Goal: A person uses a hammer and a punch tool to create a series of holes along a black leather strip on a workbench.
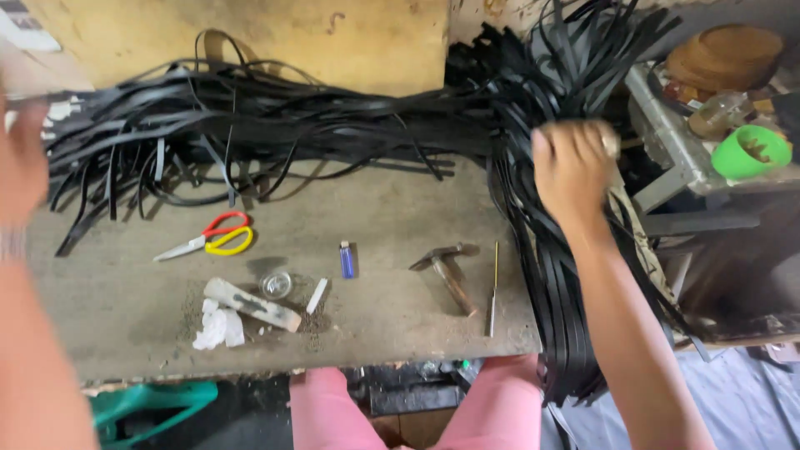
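Reaching into the black strips (533,108), the right hand (573,171) is being closed around a bunch of them at the table's right edge, where many strips are hanging down over the side. A big pile is lying across the back of the table (400,217), so most of it looks unsorted. The left hand (21,162) is being held up at the far left; it is too blurred to tell how its fingers stand. Scissors (208,239), a lighter (347,259) and a hammer (450,271) are lying on the front part, with bare room between them.

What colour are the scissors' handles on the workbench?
One handle is red, the other yellow, on the scissors; seen in the head view.
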